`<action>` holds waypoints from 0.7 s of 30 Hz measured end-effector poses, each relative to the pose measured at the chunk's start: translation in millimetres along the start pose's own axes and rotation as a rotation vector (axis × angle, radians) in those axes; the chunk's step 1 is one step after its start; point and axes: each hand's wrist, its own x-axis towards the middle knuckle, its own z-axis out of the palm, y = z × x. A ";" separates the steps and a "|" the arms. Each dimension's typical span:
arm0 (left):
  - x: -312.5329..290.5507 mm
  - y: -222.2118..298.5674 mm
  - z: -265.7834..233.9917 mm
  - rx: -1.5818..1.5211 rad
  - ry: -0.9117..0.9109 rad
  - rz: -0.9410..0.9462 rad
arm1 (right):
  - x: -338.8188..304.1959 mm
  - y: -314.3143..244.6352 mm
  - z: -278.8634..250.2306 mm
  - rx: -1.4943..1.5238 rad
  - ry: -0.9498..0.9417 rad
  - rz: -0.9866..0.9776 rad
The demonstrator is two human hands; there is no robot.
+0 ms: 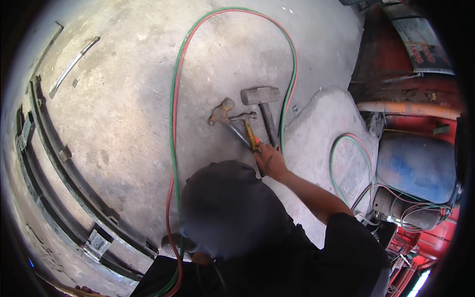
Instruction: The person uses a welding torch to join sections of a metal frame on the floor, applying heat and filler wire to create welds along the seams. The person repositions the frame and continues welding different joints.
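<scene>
Neither of my own hands can be made out in the head view. Just in front of me a co-worker (232, 208) in a dark cap and black shirt bends low. That person's right hand (269, 161) closes round the yellow, red and black handle of a small hammer (251, 134). Beside it lies a larger hammer (221, 112) with a rusty head, its handle partly behind the small one. A sledgehammer (261, 95) with a blocky grey head and dark handle rests on the concrete floor to the right. The co-worker's head and arm hide the handle ends.
A green and red twin hose (174, 104) loops over the floor around the hammers. Long dark metal rails (74, 173) and a bar (74, 67) lie left. On the right are a pale concrete mound (324, 119), a blue drum (415, 166), an orange pipe (405, 109) and coiled hoses (420, 213).
</scene>
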 end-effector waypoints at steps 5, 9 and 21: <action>22.8 -10.4 -11.9 -0.116 0.006 -0.034 | -16.0 0.8 15.6 0.268 -0.035 0.130; 21.7 -11.5 -28.3 -0.215 0.055 -0.070 | -37.2 1.4 16.9 0.421 0.054 0.171; -13.5 -23.4 -60.6 -0.183 0.234 -0.085 | 27.1 -18.3 -22.1 0.405 0.230 0.128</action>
